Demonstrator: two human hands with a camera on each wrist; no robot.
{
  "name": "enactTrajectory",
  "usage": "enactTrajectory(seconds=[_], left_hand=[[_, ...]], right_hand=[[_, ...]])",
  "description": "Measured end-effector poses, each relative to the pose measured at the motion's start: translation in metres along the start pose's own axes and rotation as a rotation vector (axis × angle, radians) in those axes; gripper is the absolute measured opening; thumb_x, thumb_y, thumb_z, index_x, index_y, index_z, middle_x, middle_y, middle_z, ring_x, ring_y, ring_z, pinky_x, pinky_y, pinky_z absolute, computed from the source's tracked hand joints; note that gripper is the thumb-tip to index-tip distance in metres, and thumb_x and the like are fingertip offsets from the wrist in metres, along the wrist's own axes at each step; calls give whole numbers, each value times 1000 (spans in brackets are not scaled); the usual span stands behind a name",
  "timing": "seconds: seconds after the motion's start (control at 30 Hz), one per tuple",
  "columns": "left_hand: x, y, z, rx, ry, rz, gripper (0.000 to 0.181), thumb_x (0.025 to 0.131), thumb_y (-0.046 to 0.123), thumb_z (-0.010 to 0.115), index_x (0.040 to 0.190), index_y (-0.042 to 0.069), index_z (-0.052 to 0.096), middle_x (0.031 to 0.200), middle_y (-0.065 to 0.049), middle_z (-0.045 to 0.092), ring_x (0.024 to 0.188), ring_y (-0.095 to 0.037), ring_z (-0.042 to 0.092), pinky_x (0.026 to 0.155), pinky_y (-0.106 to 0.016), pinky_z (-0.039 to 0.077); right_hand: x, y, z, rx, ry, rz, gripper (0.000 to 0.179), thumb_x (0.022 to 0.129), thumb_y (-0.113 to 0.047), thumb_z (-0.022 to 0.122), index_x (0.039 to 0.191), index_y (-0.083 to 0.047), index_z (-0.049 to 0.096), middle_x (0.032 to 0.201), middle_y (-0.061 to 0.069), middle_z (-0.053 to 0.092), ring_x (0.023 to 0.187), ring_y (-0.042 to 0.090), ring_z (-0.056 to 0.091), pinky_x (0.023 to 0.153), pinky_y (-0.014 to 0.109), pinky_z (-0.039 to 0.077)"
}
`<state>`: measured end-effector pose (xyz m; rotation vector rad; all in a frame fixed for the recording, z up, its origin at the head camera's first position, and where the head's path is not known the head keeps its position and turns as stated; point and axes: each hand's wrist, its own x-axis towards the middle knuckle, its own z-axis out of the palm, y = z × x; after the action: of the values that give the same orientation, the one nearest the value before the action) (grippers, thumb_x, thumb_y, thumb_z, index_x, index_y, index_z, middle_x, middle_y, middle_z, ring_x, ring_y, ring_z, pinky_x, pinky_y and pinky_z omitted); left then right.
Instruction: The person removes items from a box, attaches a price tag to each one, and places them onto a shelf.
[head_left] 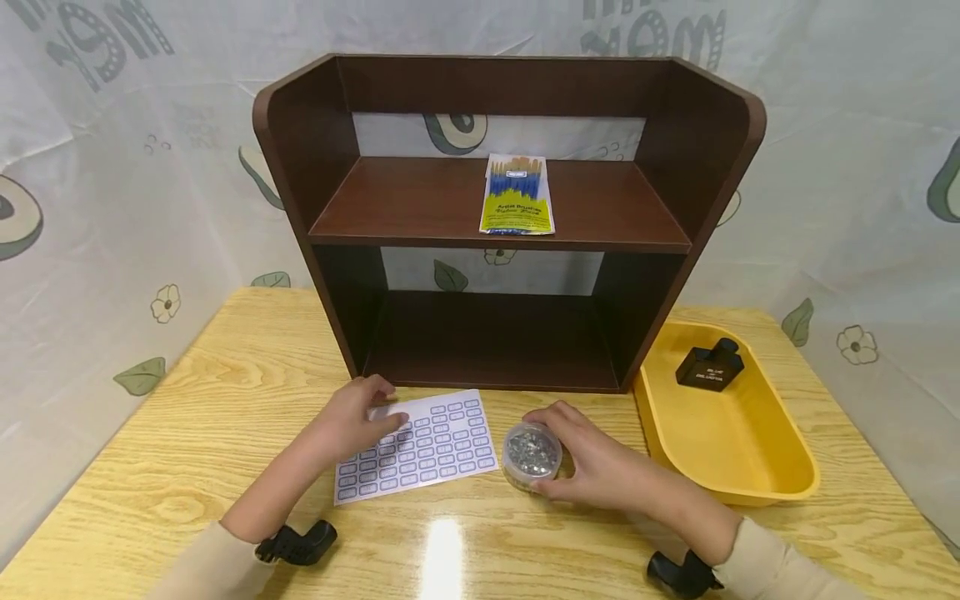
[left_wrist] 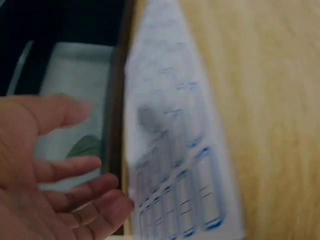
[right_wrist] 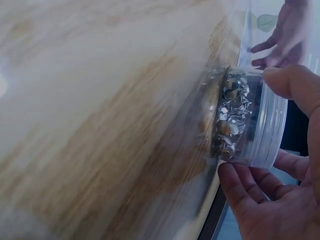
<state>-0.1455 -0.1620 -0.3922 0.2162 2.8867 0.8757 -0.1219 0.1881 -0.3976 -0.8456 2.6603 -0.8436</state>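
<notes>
A sheet of blue-bordered labels (head_left: pixel 431 450) lies on the wooden table in front of the shelf, one label space near its upper right blank. Over its left part hovers my left hand (head_left: pixel 360 423), fingers loosely spread and nothing between them; the left wrist view shows the labels (left_wrist: pixel 185 200) beside the fingertips. To the right of the sheet stands a small round clear jar (head_left: pixel 532 454) with a lid, silvery pieces showing inside. My right hand (head_left: pixel 592 462) grips it, thumb on one side and fingers on the other, as the right wrist view also shows of the jar (right_wrist: pixel 245 117).
A dark brown two-tier shelf (head_left: pixel 495 342) stands at the back, with a pack of artist brushes (head_left: pixel 517 196) on its upper board. On the right a yellow tray (head_left: pixel 720 446) holds a black bottle (head_left: pixel 710 367). Printed cloth (head_left: pixel 150 250) hangs behind and at the sides.
</notes>
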Motion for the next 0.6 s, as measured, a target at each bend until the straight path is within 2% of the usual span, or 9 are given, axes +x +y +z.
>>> enactTrajectory(seconds=[0.1,0.17,0.23,0.4,0.6], left_hand=[[4,4,10,149,-39,51,56,88,36,84,130,4,66,128,-18,65,116,-34,61,101,-54,55],[7,7,14,234,-43,70,61,84,40,86,130,6,67,127,-17,64,115,-33,58,101,-54,54],[10,8,17,279,-43,82,62,81,43,89,128,7,68,123,-15,64,110,-31,57,98,-53,54],[17,8,15,304,-76,103,58,75,43,92,116,11,67,107,-8,62,97,-26,50,87,-48,50],[19,9,9,297,-150,91,55,71,45,94,105,15,63,101,-4,57,98,-25,47,84,-47,46]], right_hand=[[-1,-2,1,0,-6,3,78,86,-45,84,148,-10,51,137,4,56,127,21,57,111,53,52],[-1,-3,1,3,-8,1,81,87,-47,83,150,-9,49,138,5,55,128,22,57,111,54,52],[-3,-3,2,6,-7,-3,83,88,-49,82,152,-8,47,140,6,54,130,23,56,112,54,51],[-5,-3,4,14,11,-1,87,90,-55,78,154,-8,44,148,9,51,135,28,54,112,58,50],[-5,-6,2,13,64,35,87,91,-62,73,156,-11,43,153,9,48,141,31,51,114,61,47]])
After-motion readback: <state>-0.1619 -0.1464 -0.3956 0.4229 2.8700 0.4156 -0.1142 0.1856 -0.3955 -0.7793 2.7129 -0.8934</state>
